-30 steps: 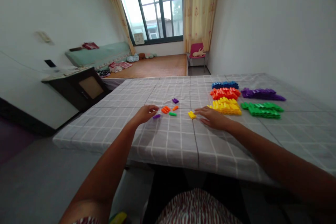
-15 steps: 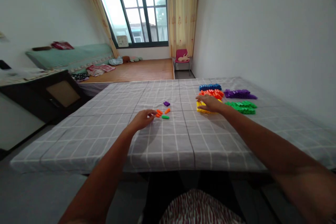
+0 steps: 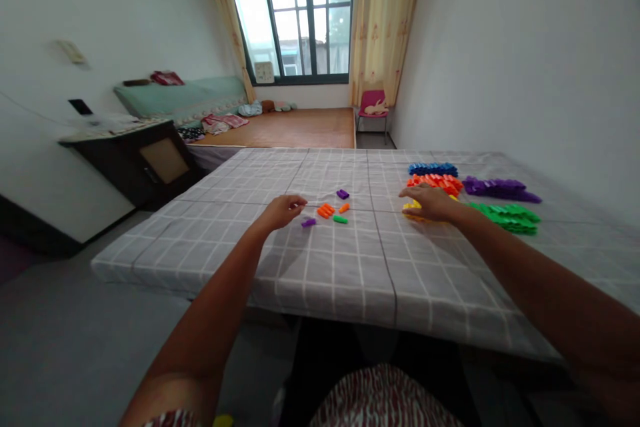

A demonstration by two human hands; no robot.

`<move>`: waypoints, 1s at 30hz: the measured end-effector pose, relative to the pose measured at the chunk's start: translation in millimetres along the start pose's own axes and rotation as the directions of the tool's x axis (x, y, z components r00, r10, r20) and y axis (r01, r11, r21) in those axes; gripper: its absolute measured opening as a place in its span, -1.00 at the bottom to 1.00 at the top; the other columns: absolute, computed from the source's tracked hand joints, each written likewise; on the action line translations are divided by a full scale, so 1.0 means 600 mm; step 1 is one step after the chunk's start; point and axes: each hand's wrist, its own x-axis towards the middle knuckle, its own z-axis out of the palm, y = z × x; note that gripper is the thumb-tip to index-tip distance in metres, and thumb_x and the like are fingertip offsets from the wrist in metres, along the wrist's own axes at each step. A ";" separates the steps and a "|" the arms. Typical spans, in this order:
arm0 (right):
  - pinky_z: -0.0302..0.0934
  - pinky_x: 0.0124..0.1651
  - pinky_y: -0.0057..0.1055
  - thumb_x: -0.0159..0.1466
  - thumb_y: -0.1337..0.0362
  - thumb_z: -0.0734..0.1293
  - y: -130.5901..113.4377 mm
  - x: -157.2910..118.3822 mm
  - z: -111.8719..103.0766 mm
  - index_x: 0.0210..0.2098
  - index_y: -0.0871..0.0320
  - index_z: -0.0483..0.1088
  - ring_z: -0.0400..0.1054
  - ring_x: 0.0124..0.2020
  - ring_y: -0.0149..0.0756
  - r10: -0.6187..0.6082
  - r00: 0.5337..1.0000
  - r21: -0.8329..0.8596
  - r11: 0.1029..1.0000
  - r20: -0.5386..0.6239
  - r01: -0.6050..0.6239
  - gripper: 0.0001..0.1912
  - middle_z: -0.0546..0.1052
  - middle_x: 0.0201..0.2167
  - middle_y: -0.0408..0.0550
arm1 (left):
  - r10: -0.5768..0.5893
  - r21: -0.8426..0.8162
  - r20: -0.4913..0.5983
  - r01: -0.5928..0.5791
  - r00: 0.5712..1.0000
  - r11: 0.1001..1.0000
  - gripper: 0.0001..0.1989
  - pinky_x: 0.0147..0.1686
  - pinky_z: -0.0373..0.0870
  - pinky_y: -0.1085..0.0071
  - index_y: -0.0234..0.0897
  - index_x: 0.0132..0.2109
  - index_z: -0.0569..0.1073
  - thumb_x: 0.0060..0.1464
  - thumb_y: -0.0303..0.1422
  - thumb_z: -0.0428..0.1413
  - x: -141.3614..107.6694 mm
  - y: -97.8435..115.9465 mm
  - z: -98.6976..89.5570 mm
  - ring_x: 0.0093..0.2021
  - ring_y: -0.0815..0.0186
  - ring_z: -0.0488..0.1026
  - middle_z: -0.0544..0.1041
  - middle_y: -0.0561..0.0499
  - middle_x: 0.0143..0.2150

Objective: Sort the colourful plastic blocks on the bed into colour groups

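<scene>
My left hand (image 3: 286, 211) hovers just left of a small group of plastic pieces, thumb and fingers slightly apart and nothing visible between them. Closest to it are a purple piece (image 3: 309, 222) and several orange pieces (image 3: 325, 211) lying side by side. Another orange piece (image 3: 345, 208), a green piece (image 3: 341, 219) and a purple pair (image 3: 343, 194) lie just beyond. Over the yellow row of pieces (image 3: 413, 209) is my right hand (image 3: 431, 203), fingers spread, partly covering the row. Whether its fingertips touch the yellow pieces is unclear.
Behind the yellow row stand orange (image 3: 436, 183) and blue rows (image 3: 433, 169); purple (image 3: 501, 188) and green rows (image 3: 509, 217) lie to the right. A checked cloth (image 3: 320, 267) covers the table. A dark cabinet (image 3: 150, 160) stands left, with a pink chair (image 3: 373, 101) behind.
My left hand has drawn back left from the orange pieces, and a purple piece now shows beside it. My right hand stays over the yellow row. The view has swung left.
</scene>
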 end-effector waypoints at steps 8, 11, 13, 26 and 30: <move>0.25 0.03 -0.22 0.27 0.38 0.25 -0.172 0.105 0.021 -0.02 0.11 0.45 0.37 0.00 -0.16 -0.195 0.980 0.157 0.970 0.035 0.187 -0.69 0.51 -0.01 0.07 | 0.107 0.074 0.095 -0.114 0.990 0.991 -0.57 0.10 0.32 0.36 -0.23 0.02 0.53 0.01 -0.55 0.00 0.063 0.017 0.042 0.00 0.28 0.48 0.57 -0.05 0.01; 0.23 0.04 -0.24 0.26 0.47 0.21 -0.214 0.140 0.047 -0.02 0.10 0.45 0.36 -0.01 -0.18 -0.235 0.971 0.165 0.960 0.045 0.225 -0.64 0.53 -0.01 0.03 | 0.238 0.052 0.188 -0.251 0.953 0.967 -0.51 0.14 0.26 0.40 -0.17 0.00 0.54 -0.06 -0.62 0.02 0.086 0.028 0.058 0.08 0.31 0.43 0.56 0.01 0.03; 0.22 0.02 -0.26 0.27 0.43 0.23 -0.226 0.154 0.062 -0.07 0.11 0.48 0.38 -0.06 -0.19 -0.272 0.960 0.165 0.952 0.071 0.258 -0.70 0.56 -0.08 0.02 | 0.255 0.051 0.245 -0.274 0.936 0.960 -0.51 0.07 0.31 0.44 -0.15 -0.01 0.55 -0.09 -0.61 0.04 0.091 0.028 0.059 0.03 0.31 0.47 0.58 0.01 0.00; 0.29 -0.11 -0.38 0.15 0.43 0.31 -0.185 0.139 0.052 0.03 0.15 0.43 0.47 -0.21 -0.29 -0.206 0.966 0.358 0.923 0.155 0.140 -0.56 0.52 -0.01 0.03 | 0.302 0.109 0.259 -0.339 0.917 0.935 -0.49 0.17 0.22 0.41 -0.18 0.05 0.49 -0.06 -0.60 0.02 0.092 0.022 0.045 0.14 0.30 0.38 0.47 -0.01 0.15; 0.28 -0.14 -0.38 0.11 0.42 0.35 -0.192 0.129 0.055 -0.03 0.20 0.46 0.46 -0.21 -0.24 -0.228 0.958 0.326 0.931 0.172 0.163 -0.60 0.57 -0.15 0.03 | 0.308 0.126 0.401 -0.385 0.863 0.914 -0.55 0.12 0.26 0.40 -0.19 0.02 0.51 -0.05 -0.54 0.07 0.104 0.044 0.055 0.08 0.26 0.43 0.53 -0.05 0.07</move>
